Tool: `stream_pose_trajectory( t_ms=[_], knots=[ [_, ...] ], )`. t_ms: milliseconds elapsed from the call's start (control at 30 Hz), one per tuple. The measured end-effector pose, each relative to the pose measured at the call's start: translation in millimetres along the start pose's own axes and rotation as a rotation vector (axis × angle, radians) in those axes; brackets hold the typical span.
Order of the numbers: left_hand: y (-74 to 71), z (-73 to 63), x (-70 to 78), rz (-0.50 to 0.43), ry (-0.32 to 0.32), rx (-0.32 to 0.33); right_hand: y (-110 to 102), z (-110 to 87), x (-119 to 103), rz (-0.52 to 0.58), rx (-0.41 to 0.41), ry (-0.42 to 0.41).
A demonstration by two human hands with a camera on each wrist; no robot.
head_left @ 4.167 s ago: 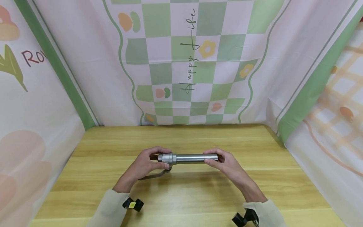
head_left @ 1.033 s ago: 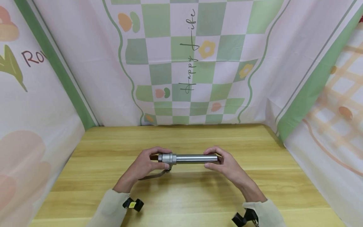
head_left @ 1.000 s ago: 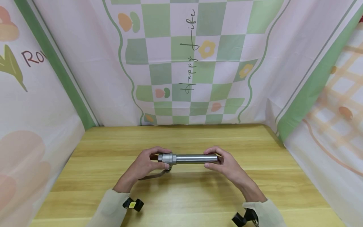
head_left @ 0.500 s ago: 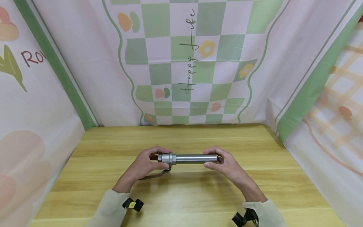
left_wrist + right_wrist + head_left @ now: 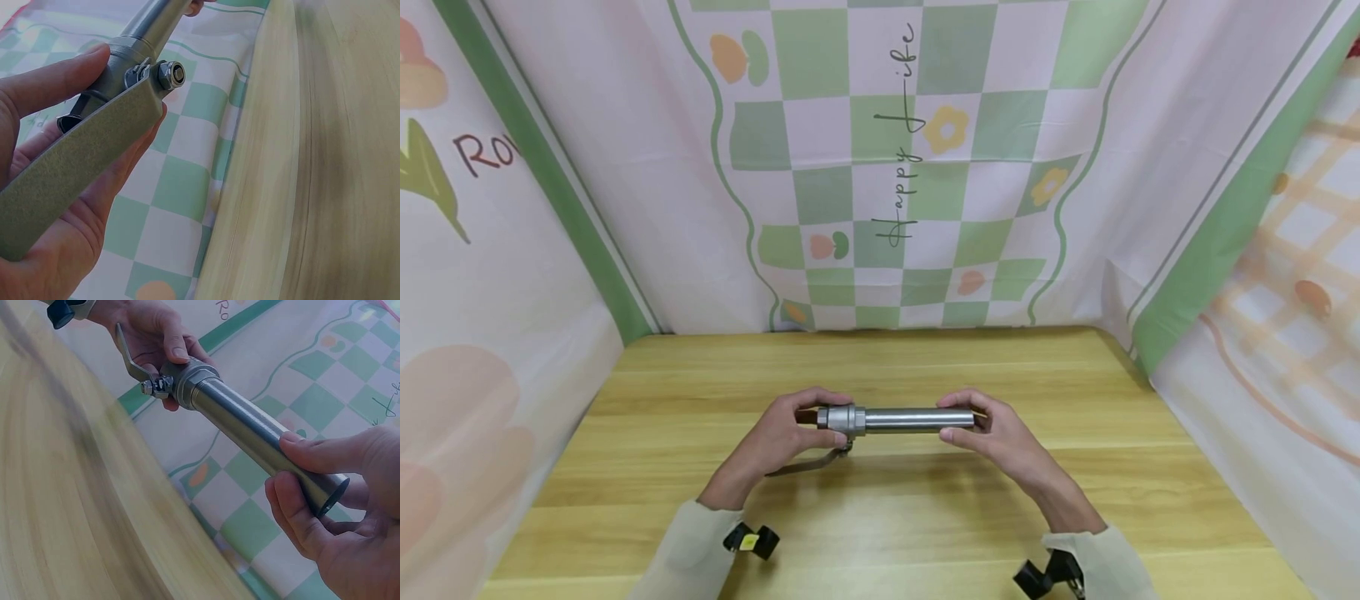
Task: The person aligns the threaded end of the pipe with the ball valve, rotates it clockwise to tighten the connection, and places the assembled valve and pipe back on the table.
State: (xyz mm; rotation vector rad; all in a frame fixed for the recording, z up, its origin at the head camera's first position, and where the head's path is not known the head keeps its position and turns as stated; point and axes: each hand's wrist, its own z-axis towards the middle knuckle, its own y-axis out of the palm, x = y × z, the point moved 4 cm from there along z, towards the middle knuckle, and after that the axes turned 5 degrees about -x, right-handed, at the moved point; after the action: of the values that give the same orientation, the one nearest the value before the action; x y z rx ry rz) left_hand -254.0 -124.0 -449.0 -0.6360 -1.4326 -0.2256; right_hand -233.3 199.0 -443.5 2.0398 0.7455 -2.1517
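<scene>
A metal ball valve and a straight steel pipe form one level piece, held above the table. Threads show at the joint where the pipe enters the valve's hex end in the right wrist view. My left hand grips the valve body between thumb and fingers. The valve's bent lever handle, fixed by a nut, runs back past the left palm. My right hand holds the pipe near its free end, thumb on one side and fingers curled on the other. The pipe's end is hollow.
Beneath both hands lies a wooden table. A green and white checked curtain hangs behind its far edge, with printed cloths on the left and right. Each wrist wears a small black camera.
Over the earlier frames the right thumb and fingers shift slightly on the pipe. The left hand and valve stay nearly still. In the last half second hardly anything moves.
</scene>
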Motion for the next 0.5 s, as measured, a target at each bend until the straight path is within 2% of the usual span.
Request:
stream_pose_trajectory(
  t_ms=[500],
  knots=[
    [0.3, -0.1, -1.1, -0.005, 0.008, -0.005, -1.1, -0.7, -1.5, -0.016, 0.013, 0.022]
  ],
)
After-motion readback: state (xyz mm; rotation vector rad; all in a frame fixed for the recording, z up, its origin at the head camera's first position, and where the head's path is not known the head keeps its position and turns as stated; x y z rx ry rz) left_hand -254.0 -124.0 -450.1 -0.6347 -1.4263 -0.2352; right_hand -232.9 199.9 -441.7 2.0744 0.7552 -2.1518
